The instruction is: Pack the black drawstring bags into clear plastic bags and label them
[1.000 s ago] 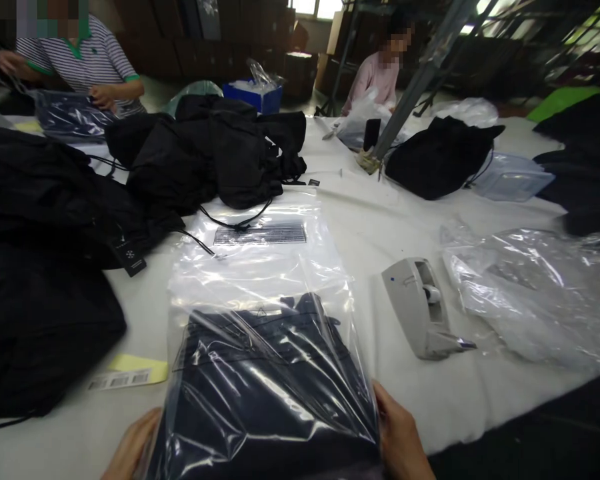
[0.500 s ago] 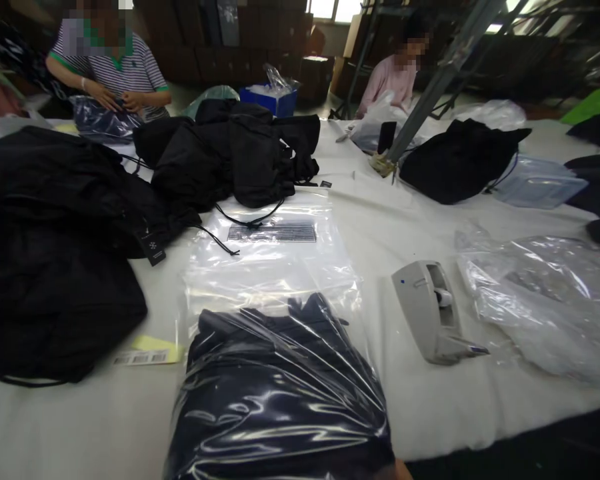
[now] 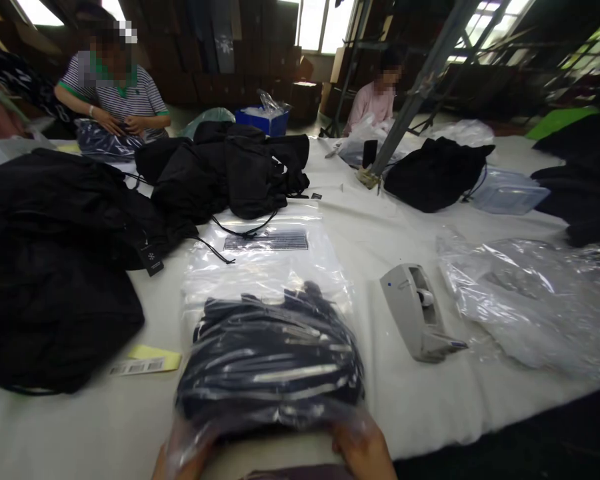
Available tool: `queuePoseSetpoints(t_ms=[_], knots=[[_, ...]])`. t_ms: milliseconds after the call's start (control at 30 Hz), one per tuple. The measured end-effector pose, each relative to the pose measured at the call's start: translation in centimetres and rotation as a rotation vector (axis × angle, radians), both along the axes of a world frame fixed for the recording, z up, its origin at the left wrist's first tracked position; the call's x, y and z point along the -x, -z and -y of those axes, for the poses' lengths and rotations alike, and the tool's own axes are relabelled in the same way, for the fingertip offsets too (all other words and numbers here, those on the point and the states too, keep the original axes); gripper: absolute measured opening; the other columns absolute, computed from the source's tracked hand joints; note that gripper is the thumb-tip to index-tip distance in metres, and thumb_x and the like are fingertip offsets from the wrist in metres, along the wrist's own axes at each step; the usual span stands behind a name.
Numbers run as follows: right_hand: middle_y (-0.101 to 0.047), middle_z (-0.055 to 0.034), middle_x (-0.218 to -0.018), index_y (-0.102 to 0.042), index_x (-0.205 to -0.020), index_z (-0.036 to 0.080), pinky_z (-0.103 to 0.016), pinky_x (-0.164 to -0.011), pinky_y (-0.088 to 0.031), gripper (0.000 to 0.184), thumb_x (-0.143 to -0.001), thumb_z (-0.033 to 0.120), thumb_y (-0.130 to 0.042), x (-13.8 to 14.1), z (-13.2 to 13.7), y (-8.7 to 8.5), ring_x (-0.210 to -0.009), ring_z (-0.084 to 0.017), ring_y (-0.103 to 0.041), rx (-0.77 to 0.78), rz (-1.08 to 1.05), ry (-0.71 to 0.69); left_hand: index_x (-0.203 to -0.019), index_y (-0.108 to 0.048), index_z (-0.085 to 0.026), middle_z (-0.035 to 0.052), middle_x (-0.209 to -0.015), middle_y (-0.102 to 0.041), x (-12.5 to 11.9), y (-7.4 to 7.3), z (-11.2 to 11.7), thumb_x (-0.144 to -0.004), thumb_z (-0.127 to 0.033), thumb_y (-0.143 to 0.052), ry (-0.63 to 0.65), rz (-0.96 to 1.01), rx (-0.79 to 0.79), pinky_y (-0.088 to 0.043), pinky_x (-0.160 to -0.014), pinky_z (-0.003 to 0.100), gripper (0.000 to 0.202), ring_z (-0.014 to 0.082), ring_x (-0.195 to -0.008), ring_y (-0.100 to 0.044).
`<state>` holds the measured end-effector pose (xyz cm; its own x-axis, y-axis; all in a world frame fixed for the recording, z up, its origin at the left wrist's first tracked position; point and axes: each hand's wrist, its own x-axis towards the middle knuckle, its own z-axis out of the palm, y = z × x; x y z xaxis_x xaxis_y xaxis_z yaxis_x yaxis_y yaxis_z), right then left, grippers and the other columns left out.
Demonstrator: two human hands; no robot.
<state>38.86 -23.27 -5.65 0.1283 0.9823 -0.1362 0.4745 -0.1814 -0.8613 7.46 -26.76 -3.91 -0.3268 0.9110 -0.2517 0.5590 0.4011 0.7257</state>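
Note:
A clear plastic bag [image 3: 265,270] lies in front of me with a dark folded garment [image 3: 270,353] inside it. Its far end bears a printed block of text and reaches under the cord of a black pouch. At the near left corner my left hand [image 3: 187,460] is closed on the bag's edge, partly behind the film. My right hand [image 3: 360,447] grips the near right corner, fingers curled under the plastic. The garment's near side looks raised and blurred.
Black drawstring bags [image 3: 55,267] are heaped at the left, more [image 3: 230,167] beyond. A barcode label strip [image 3: 147,363] lies left of the bag. To the right are a grey tape dispenser [image 3: 415,313] and loose clear bags [image 3: 530,300]. A slanted metal post [image 3: 405,113] and two people stand farther back.
Both hands have come into view at the near corners of the plastic bag. The bag's near end has moved away from me and bunched up. The view has tilted up slightly.

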Motion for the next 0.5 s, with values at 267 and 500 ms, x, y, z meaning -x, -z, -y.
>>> queuePoseSetpoints(t_ms=[267,500], knots=[[-0.06,-0.0026,-0.048,-0.057,-0.056,0.021,-0.027,-0.046,-0.045,0.041,-0.08,0.051,-0.044,-1.2,-3.7,-2.6,-0.043,-0.018,-0.055,0.143,0.083,-0.027,-0.108,-0.068,-0.017,0.0019,-0.069,-0.072,2.4,0.8,-5.5,-0.079,-0.056,-0.058,-0.093,0.081,-0.174,-0.054,-0.057,0.027,0.049,0.0212,-0.06,-0.067],[-0.074,-0.0089,-0.072,-0.075,-0.082,0.015,-0.034,-0.066,-0.057,0.051,-0.076,0.059,-0.05,-4.8,1.1,-2.5,-0.072,-0.029,-0.071,0.02,0.17,0.193,-0.101,-0.068,-0.025,0.0017,-0.098,-0.076,4.7,2.4,3.7,-0.08,-0.048,-0.054,-0.266,-0.122,-0.157,-0.058,-0.077,0.034,0.034,0.0276,-0.092,-0.072]])
